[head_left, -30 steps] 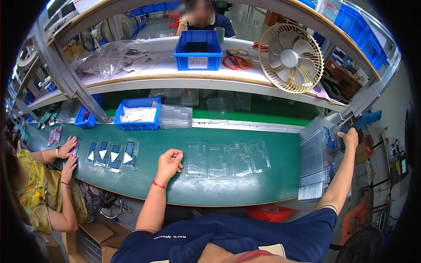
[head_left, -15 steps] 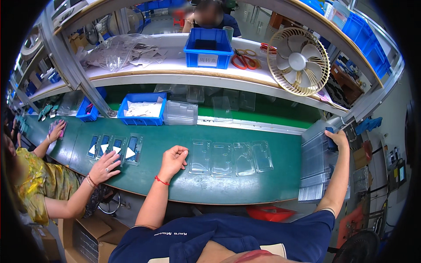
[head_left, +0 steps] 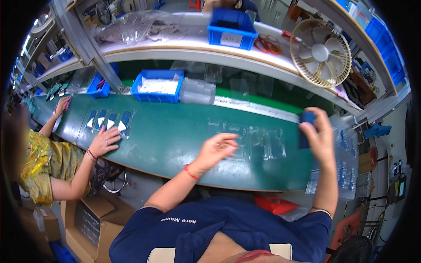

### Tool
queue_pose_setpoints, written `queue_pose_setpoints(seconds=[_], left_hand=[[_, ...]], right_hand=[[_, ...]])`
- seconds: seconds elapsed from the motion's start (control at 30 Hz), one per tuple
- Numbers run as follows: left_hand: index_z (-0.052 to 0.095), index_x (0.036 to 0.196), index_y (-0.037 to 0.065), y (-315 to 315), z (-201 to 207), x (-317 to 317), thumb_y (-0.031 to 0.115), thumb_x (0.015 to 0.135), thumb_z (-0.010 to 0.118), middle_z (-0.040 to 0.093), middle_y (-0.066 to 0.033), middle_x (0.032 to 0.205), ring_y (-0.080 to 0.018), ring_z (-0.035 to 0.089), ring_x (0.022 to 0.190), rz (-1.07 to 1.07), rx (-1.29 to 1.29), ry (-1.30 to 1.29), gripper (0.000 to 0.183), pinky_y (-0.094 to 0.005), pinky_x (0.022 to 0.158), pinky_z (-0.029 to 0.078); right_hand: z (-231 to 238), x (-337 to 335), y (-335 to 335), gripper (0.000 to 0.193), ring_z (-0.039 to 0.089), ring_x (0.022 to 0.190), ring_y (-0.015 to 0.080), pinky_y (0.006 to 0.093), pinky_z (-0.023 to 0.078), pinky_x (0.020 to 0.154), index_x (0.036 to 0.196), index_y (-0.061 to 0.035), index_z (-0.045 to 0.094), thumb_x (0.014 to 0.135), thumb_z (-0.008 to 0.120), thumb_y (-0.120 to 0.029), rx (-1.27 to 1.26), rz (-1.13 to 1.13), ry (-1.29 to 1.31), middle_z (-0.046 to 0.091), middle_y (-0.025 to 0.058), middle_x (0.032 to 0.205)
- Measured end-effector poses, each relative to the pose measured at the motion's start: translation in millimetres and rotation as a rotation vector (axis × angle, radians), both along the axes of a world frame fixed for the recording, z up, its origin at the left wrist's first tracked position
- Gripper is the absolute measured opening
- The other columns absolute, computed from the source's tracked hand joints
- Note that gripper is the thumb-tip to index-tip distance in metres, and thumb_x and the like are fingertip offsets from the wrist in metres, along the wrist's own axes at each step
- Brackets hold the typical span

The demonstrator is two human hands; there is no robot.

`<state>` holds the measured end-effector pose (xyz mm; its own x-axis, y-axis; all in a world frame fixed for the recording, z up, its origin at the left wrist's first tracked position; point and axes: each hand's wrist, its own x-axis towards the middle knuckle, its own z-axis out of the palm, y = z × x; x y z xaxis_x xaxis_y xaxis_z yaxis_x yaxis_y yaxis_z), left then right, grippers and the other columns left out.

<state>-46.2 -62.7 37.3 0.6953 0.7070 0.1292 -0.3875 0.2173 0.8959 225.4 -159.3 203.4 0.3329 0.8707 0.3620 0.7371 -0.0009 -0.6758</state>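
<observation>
My right hand (head_left: pixel 323 138), at the right end of the green table, grips a dark blue flat rectangular block (head_left: pixel 305 129) between thumb and fingers. What the block is exactly I cannot make out. My left hand (head_left: pixel 218 151) hovers over the left part of a row of clear plastic blister trays (head_left: pixel 275 144), fingers loosely bent and apart, nothing seen in them. It partly covers the leftmost trays. Beside my right forearm, more clear plastic trays (head_left: pixel 345 175) lie stacked at the table's right end.
To my left a co-worker's hand (head_left: pixel 105 141) rests by several trays with dark blue pieces and white triangles (head_left: pixel 123 125). Behind stand a blue bin of white pieces (head_left: pixel 158 97) and clear trays (head_left: pixel 197 91). A shelf above carries a fan (head_left: pixel 320 52) and blue box (head_left: pixel 231 37).
My right hand has lifted the dark blue block from beside the stacked trays and brought it left over the table. My left hand has moved right over the tray row, its fingers loosening. The view has shifted.
</observation>
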Motion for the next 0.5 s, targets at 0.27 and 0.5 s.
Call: queue_pose_setpoints(seconds=[0.27, 0.5], left_hand=[[0.034, 0.137, 0.004, -32.1, -14.2, -4.0, 0.001, 0.089, 0.056, 0.045, -0.0119, 0.133, -0.0270, 0.045, 0.126, -0.352, -0.634, -0.272, 0.053, -0.0499, 0.107, 0.037], [0.027, 0.142, 0.008, -30.0, -9.5, -69.0, 0.001, 0.091, 0.053, 0.045, -0.0206, 0.133, -0.0342, 0.049, 0.121, -0.055, -0.608, -0.159, 0.058, -0.0489, 0.099, 0.046]], right_hand=[[-135.4, -127.4, 39.3, 0.024, 0.059, 0.085, 0.0096, 0.0249, 0.049, 0.073, 0.112, -0.0011, 0.055, 0.088, 0.061, -0.005, -0.138, 0.421, 0.882, 0.062, 0.0064, 0.095], [-163.9, -131.0, 92.2, 0.026, 0.052, 0.055, 0.0088, 0.0258, 0.042, 0.051, 0.107, -0.0039, 0.057, 0.083, 0.067, -0.006, -0.124, 0.254, 0.594, 0.057, 0.0020, 0.063]])
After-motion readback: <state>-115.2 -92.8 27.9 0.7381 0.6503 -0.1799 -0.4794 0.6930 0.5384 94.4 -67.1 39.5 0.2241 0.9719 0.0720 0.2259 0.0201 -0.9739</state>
